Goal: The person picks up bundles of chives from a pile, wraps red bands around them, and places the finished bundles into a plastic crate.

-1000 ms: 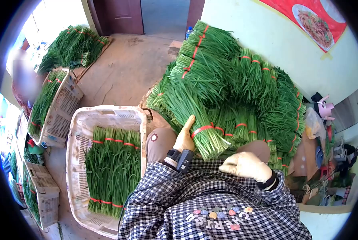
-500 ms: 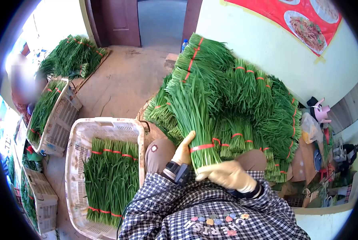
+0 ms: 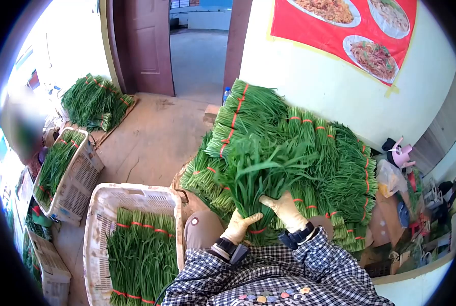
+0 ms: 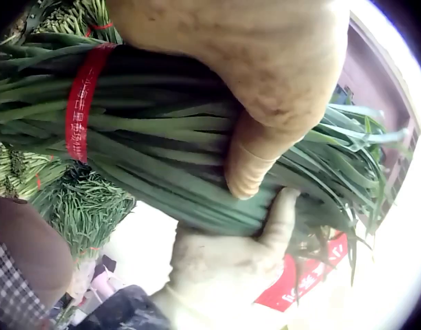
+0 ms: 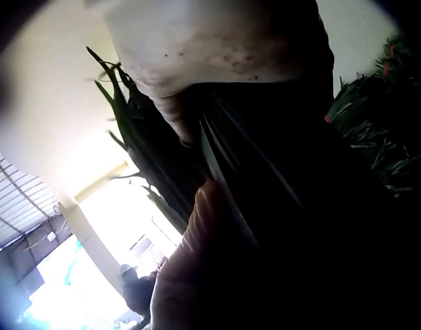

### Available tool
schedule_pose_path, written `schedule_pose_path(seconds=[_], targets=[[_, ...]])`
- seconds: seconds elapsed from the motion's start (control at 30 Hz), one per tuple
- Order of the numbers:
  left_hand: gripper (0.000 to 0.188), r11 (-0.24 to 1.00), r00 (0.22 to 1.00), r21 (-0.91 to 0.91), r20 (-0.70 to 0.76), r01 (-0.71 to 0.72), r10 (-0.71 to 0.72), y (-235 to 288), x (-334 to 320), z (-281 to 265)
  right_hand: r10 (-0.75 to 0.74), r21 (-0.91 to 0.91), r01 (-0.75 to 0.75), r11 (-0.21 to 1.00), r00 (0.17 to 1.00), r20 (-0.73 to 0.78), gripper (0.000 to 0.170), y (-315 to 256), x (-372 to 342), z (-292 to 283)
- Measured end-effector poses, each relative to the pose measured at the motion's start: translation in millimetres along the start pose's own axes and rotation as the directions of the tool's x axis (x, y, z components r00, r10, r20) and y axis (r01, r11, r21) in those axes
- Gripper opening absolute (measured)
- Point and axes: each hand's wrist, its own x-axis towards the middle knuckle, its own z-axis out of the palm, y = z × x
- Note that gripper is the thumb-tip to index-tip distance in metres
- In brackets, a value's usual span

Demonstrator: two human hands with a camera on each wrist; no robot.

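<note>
Left hand (image 3: pixel 242 228) and right hand (image 3: pixel 286 210), gloved, hold one green leafy bunch (image 3: pixel 248 188) between them, thumbs over the leaves; both grips full. Bunch sits over the lap, leaf tips far, red band (image 4: pixel 83 103) near. Far and right: pile of banded bunches (image 3: pixel 340 153). Left: white crate (image 3: pixel 136 196) with banded greens (image 3: pixel 138 255). Far left: second crate (image 3: pixel 80 173), also filled. Far wall: red poster (image 3: pixel 309 38).

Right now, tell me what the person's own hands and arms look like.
The left hand and right hand wear cream gloves with small dark smudges. Dark straps circle both wrists, and the left bears a small dark box. The sleeves are black-and-white checked; a thin dark cable runs over the left one.
</note>
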Motion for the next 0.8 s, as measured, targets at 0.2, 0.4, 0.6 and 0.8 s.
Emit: schedule_pose_path(seconds=[0.2, 0.4, 0.6, 0.8], targets=[[0.048, 0.997, 0.999, -0.056, -0.015, 0.046, -0.047, -2, 1, -6, -0.074, 0.163, 0.078, 0.983, 0.997, -0.035, 0.031, -9, -12, -5], [0.045, 0.991, 0.993, -0.078, -0.037, 0.105, -0.108, 10, 0, -4, -0.051, 0.189, 0.058, 0.980, 0.998, -0.044, 0.039, -10, -12, -3], [0.044, 0.974, 0.990, -0.216, -0.109, 0.066, -0.092, 10, 3, -6, -0.183, 0.063, 0.179, 0.982, 0.980, 0.072, 0.088, 13, -8, -13], [0.063, 0.889, 0.990, -0.445, -0.033, 0.107, -0.135, 19, 16, -21, 0.073, -0.462, 0.059, 0.885, 0.962, 0.263, 0.133, 72, -41, -9]])
